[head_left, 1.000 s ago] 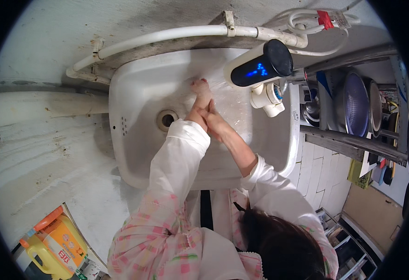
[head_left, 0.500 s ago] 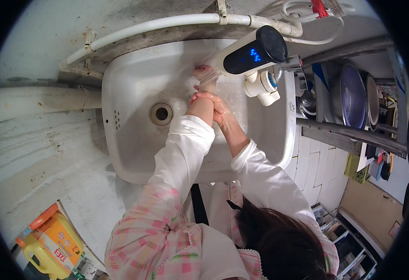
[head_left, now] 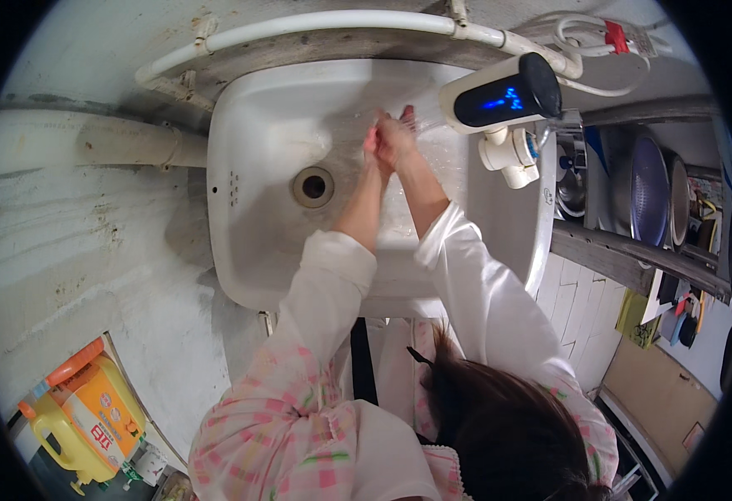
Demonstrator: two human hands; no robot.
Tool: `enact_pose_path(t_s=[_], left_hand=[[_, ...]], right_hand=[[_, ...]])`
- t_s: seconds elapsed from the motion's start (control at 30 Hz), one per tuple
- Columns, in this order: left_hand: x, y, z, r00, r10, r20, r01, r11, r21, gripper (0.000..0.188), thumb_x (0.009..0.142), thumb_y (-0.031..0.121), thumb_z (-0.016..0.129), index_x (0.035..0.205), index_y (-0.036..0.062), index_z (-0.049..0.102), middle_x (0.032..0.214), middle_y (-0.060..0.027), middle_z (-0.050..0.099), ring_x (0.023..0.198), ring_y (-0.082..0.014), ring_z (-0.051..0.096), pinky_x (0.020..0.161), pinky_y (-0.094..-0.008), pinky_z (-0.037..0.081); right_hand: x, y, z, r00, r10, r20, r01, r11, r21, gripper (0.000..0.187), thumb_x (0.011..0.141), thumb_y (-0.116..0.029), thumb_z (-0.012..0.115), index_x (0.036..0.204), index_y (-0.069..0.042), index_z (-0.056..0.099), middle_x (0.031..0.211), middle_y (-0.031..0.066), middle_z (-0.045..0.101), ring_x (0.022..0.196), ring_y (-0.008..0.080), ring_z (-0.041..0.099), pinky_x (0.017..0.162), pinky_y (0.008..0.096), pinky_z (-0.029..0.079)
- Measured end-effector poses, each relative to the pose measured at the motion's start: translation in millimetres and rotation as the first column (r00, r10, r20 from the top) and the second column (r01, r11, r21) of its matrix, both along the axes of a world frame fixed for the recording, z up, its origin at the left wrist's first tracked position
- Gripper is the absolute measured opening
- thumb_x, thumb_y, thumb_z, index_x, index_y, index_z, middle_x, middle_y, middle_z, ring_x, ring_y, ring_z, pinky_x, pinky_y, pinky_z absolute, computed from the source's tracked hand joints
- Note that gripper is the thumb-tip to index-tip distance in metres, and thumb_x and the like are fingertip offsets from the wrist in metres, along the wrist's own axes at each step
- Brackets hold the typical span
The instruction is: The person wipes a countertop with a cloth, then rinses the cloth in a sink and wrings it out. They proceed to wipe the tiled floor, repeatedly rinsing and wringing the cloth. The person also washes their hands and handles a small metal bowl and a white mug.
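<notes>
My hands are clasped together, wet, over the white sink basin. My right hand lies across my left hand with its fingers curled round it. Most of the left hand's fingers are hidden behind the right; reddish fingertips stick out beyond the clasp. To the right of them hangs a white and black electric tap with a lit blue display, and a faint spray of water reaches my hands. Left of my wrists is the round drain. Both white sleeves are pushed back above the wrists.
A white pipe runs along the wall behind the basin. On the right, a shelf holds metal bowls. A yellow jug with an orange label stands at the lower left. Dark hair hangs at the lower right.
My right hand has slid from round my left wrist up to the left hand. My left hand has drawn back from below the tap's spout. The whole view has shifted slightly.
</notes>
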State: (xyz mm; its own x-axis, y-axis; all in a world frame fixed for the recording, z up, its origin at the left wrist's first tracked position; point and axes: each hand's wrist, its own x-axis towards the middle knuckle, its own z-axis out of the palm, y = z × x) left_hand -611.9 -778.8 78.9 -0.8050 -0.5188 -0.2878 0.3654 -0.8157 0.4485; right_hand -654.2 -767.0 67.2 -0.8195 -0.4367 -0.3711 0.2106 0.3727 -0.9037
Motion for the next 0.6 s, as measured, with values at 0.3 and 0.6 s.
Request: enact_pose_path(t_s=[0.3, 0.6], left_hand=[[24, 39, 4, 0.918, -0.133, -0.374, 0.351, 0.714, 0.606, 0.024, 0.075, 0.023, 0.059, 0.093, 0.0089, 0.053, 0.08, -0.0051, 0.057, 0.071, -0.0168, 0.055, 0.067, -0.031, 0.046], [-15, 29, -10, 0.901, 0.085, 0.425, -0.069, 0.996, -0.053, 0.03, 0.075, 0.027, 0.055, 0.1, 0.0118, 0.051, 0.087, -0.0039, 0.055, 0.067, -0.0195, 0.051, 0.056, -0.0327, 0.045]], right_hand=[[-36, -7, -60, 0.617, 0.626, -0.477, -0.189, 0.706, 0.682, 0.035, 0.082, -0.031, 0.05, 0.098, 0.0, 0.048, 0.075, 0.0137, 0.049, 0.073, 0.0222, 0.053, 0.062, 0.0341, 0.042], [-33, 13, -55, 0.475, 0.816, -0.328, -0.499, 0.557, 0.663, 0.042, 0.08, -0.027, 0.053, 0.111, 0.0, 0.041, 0.096, 0.0168, 0.048, 0.091, 0.0238, 0.05, 0.075, 0.0348, 0.041]])
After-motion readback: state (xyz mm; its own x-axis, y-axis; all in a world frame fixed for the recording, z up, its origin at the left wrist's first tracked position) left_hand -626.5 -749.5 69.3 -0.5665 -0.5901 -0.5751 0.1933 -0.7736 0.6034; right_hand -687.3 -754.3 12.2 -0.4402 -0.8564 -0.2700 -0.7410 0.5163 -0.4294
